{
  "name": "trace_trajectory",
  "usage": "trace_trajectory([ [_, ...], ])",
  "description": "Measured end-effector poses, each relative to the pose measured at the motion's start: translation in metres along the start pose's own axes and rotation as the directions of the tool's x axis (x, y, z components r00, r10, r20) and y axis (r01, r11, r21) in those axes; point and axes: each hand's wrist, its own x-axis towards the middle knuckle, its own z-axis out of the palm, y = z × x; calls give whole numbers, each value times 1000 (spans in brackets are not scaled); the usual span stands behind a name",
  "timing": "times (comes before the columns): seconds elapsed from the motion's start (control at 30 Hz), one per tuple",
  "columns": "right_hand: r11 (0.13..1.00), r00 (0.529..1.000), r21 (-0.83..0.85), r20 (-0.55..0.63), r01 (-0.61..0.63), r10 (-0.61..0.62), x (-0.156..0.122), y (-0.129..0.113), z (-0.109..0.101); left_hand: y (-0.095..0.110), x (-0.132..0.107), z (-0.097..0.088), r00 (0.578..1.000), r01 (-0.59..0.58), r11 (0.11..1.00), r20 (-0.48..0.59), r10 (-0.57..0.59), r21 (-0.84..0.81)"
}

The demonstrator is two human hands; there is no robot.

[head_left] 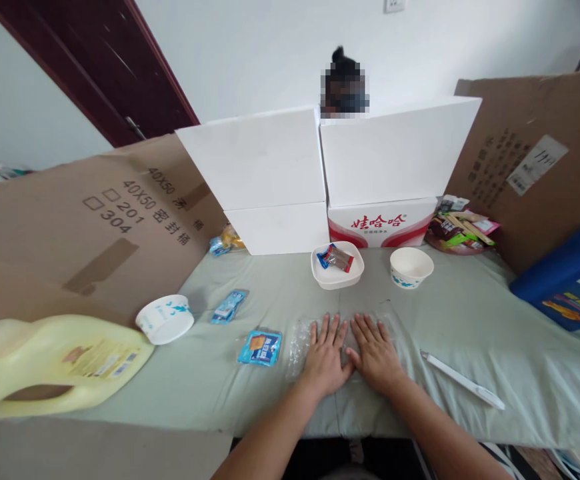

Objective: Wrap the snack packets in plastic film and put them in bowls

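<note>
Both my left hand (326, 357) and my right hand (376, 353) lie flat, fingers stretched out, on a clear plastic sheet or bag (299, 343) spread on the cloth. My thumbs touch or nearly touch. A blue snack packet (261, 348) lies left of my left hand, with another light-blue packet (229, 307) behind it. Beyond my hands stands a white tray (337, 281) holding a red, brown and blue wrapped snack (337, 258). To the right of my right hand lies a slim white pen-like tool (463, 380), perhaps a utility knife.
A paper bowl (411, 267) stands upright at the back right; another paper bowl (166, 320) lies tipped at left. A yellow jug (60, 363), a blue container (567, 280), white boxes (275, 167) and cardboard panels (95, 220) surround the table. Snacks fill a plate (457, 248). A person's head (345, 83) shows behind.
</note>
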Motion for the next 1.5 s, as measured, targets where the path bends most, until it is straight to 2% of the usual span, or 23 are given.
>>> trace_trajectory([
  [0.13, 994, 995, -30, -16, -103, 103, -13, 22, 0, -14, -5, 1, 993, 114, 993, -15, -114, 18],
  [0.2, 988, 986, -29, -75, -154, 152, -24, 37, -3, -30, -16, 0, 978, 196, 980, -77, -193, 33],
  [0.27, 987, 974, 7, -162, -162, 161, -39, 53, -10, -48, -35, -6, 962, 220, 975, -174, -212, 26],
  [0.33, 995, 975, 76, -210, -61, 76, -55, 66, -20, -61, -57, -15, 971, 103, 995, -218, -101, -1],
  [0.4, 982, 979, 149, -181, 120, -92, -70, 75, -30, -68, -76, -25, 981, -85, 996, -178, 77, -41],
  [0.47, 950, 969, 204, -122, 237, -216, -82, 77, -38, -68, -89, -33, 971, -209, 975, -134, 197, -78],
  [0.53, 939, 968, 236, -91, 250, -235, -87, 76, -42, -67, -94, -36, 958, -256, 963, -157, 241, -88],
  [0.6, 940, 975, 260, -93, 222, -204, -88, 72, -43, -67, -93, -36, 940, -289, 953, -215, 265, -89],
  [0.7, 938, 980, 287, -106, 193, -170, -84, 69, -46, -70, -88, -37, 933, -298, 944, -253, 257, -140],
  [0.8, 930, 987, 333, -84, 156, -136, -75, 68, -52, -72, -81, -39, 962, -186, 952, -240, 127, -241],
  [0.9, 911, 992, 401, -116, 94, -52, -58, 68, -53, -74, -64, -41, 976, 6, 963, -209, -64, -268],
  [0.97, 908, 990, 419, -134, 23, 37, -41, 69, -50, -73, -47, -40, 962, 165, 959, -179, -208, -229],
  [1.03, 920, 984, 384, -121, -78, 133, -22, 69, -44, -72, -28, -38, 925, 329, 930, -142, -352, -164],
  [1.1, 933, 971, 318, -111, -168, 213, -4, 68, -36, -70, -13, -35, 886, 439, 893, -119, -448, -98],
  [1.17, 941, 959, 257, -118, -220, 256, 8, 66, -28, -68, -3, -31, 864, 486, 872, -121, -489, -55],
  [1.23, 947, 954, 207, -125, -244, 273, 13, 61, -21, -68, 0, -25, 859, 493, 870, -143, -492, -28],
  [1.4, 970, 966, 93, -107, -226, 235, 5, 51, -16, -74, -3, -10, 863, 469, 883, -212, -459, -4],
  [1.5, 975, 970, 51, -101, -217, 221, 3, 50, -18, -77, -5, -9, 864, 452, 892, -236, -444, -23],
])
